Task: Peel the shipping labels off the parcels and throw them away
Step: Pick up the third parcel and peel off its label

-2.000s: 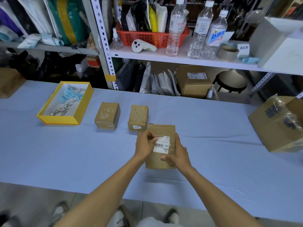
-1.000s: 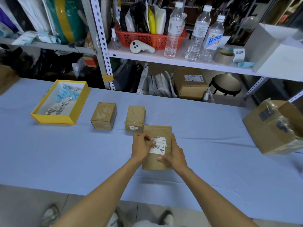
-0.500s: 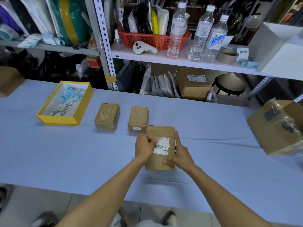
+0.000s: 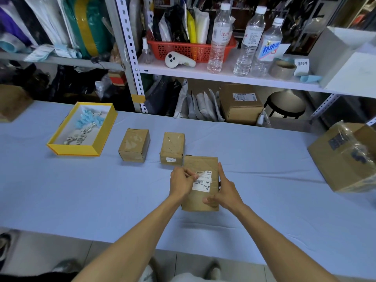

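Observation:
A flat brown parcel [image 4: 200, 202] lies on the blue table [image 4: 81, 190] in front of me, with a white shipping label [image 4: 203, 182] on its top. My left hand [image 4: 181, 182] pinches the label's upper left corner between thumb and fingers. My right hand [image 4: 225, 190] grips the parcel's right edge, forefinger straight along the side and thumb on top. Two small brown boxes stand just behind it: the left small box [image 4: 134, 144] has a bare top and the right small box [image 4: 172, 147] carries a small sticker on its front.
A yellow tray [image 4: 81, 152] with crumpled scraps sits at the back left. A large cardboard box [image 4: 345, 155] wrapped in plastic stands at the right. Shelves behind the table hold bottles, a red basket and a labelled carton [image 4: 240, 104].
My left fingers have worked at the label's upper left corner, which is now slightly lifted. My right hand shifted a little along the parcel's right edge. The parcel stayed in place.

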The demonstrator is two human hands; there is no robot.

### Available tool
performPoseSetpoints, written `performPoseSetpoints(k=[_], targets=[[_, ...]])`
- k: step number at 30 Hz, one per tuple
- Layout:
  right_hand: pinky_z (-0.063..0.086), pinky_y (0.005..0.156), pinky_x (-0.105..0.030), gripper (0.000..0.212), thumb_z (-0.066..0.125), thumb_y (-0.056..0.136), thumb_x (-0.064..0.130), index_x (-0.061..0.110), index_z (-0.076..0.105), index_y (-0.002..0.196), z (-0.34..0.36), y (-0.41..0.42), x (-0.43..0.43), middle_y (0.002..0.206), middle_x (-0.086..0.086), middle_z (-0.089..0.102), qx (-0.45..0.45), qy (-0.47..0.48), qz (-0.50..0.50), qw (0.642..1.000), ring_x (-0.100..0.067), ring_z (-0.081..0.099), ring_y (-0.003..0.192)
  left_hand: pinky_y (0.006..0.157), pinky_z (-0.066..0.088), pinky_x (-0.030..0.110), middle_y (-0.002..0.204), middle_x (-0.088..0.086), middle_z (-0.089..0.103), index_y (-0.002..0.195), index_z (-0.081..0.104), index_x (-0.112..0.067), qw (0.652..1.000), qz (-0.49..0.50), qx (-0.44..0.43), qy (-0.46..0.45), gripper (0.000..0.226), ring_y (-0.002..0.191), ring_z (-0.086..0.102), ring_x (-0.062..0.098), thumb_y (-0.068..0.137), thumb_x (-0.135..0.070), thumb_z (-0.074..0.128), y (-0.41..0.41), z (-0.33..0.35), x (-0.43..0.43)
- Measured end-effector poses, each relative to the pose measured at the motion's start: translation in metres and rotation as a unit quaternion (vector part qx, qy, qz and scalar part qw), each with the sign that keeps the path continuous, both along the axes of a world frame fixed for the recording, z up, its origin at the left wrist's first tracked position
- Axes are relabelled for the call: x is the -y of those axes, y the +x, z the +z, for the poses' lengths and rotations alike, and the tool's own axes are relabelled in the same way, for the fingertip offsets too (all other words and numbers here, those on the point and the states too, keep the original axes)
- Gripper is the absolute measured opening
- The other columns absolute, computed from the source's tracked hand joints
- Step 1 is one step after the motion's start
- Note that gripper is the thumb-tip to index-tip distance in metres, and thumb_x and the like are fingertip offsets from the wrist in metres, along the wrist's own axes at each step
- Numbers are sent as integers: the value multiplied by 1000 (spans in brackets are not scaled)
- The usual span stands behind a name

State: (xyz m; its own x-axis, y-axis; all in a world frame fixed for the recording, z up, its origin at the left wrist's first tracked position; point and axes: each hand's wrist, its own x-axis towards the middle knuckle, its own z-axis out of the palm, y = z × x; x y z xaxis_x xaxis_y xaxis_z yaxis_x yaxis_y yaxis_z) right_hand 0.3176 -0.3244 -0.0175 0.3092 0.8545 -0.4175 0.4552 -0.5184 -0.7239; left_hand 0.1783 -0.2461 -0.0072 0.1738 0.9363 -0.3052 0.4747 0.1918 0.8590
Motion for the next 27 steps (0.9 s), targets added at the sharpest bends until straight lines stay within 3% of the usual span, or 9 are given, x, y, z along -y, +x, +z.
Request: performPoseSetpoints(k=[5, 8, 15, 22, 27], targets=[[55, 79, -32, 134, 86, 62, 16, 38, -10, 152, 0, 0, 1, 102, 0, 60, 4, 3, 1, 1000, -18, 61, 90, 58, 44, 20, 81, 5, 69, 69, 63, -14, 1000, 6, 14, -8, 17, 73, 62, 14, 81, -17, 74, 0, 3, 2], [56, 81, -36, 134, 86, 61, 16, 38, -9, 152, 0, 0, 0, 103, -4, 62, 10, 7, 4, 1000, -22, 62, 91, 56, 41, 17, 83, 7, 69, 68, 63, -14, 1000, 10, 16, -18, 18, 73, 61, 14, 80, -16, 75, -1, 5, 2], [55, 78, -33, 134, 87, 61, 15, 37, -9, 152, -1, 1, -1, 103, -6, 61, 5, 7, 2, 1000, -23, 61, 93, 58, 41, 15, 83, 4, 69, 77, 73, -8, 999, 16, 14, -25, 10, 78, 63, 16, 77, -17, 77, -1, 7, 0], [50, 70, -24, 134, 87, 61, 15, 38, -8, 152, -2, 2, 0, 103, -4, 60, -5, 4, -1, 1000, -20, 59, 92, 59, 42, 14, 80, 3, 68, 77, 73, -7, 999, 26, 22, -32, 9, 76, 62, 13, 77, -16, 77, -2, 8, 1], [51, 71, -25, 134, 87, 61, 15, 38, -9, 152, -1, 2, 0, 104, -5, 61, -6, 4, 1, 1000, -20, 59, 92, 62, 45, 16, 82, 5, 70, 72, 72, -10, 998, 28, 32, -36, 8, 82, 65, 18, 76, -14, 78, -4, 10, 2]])
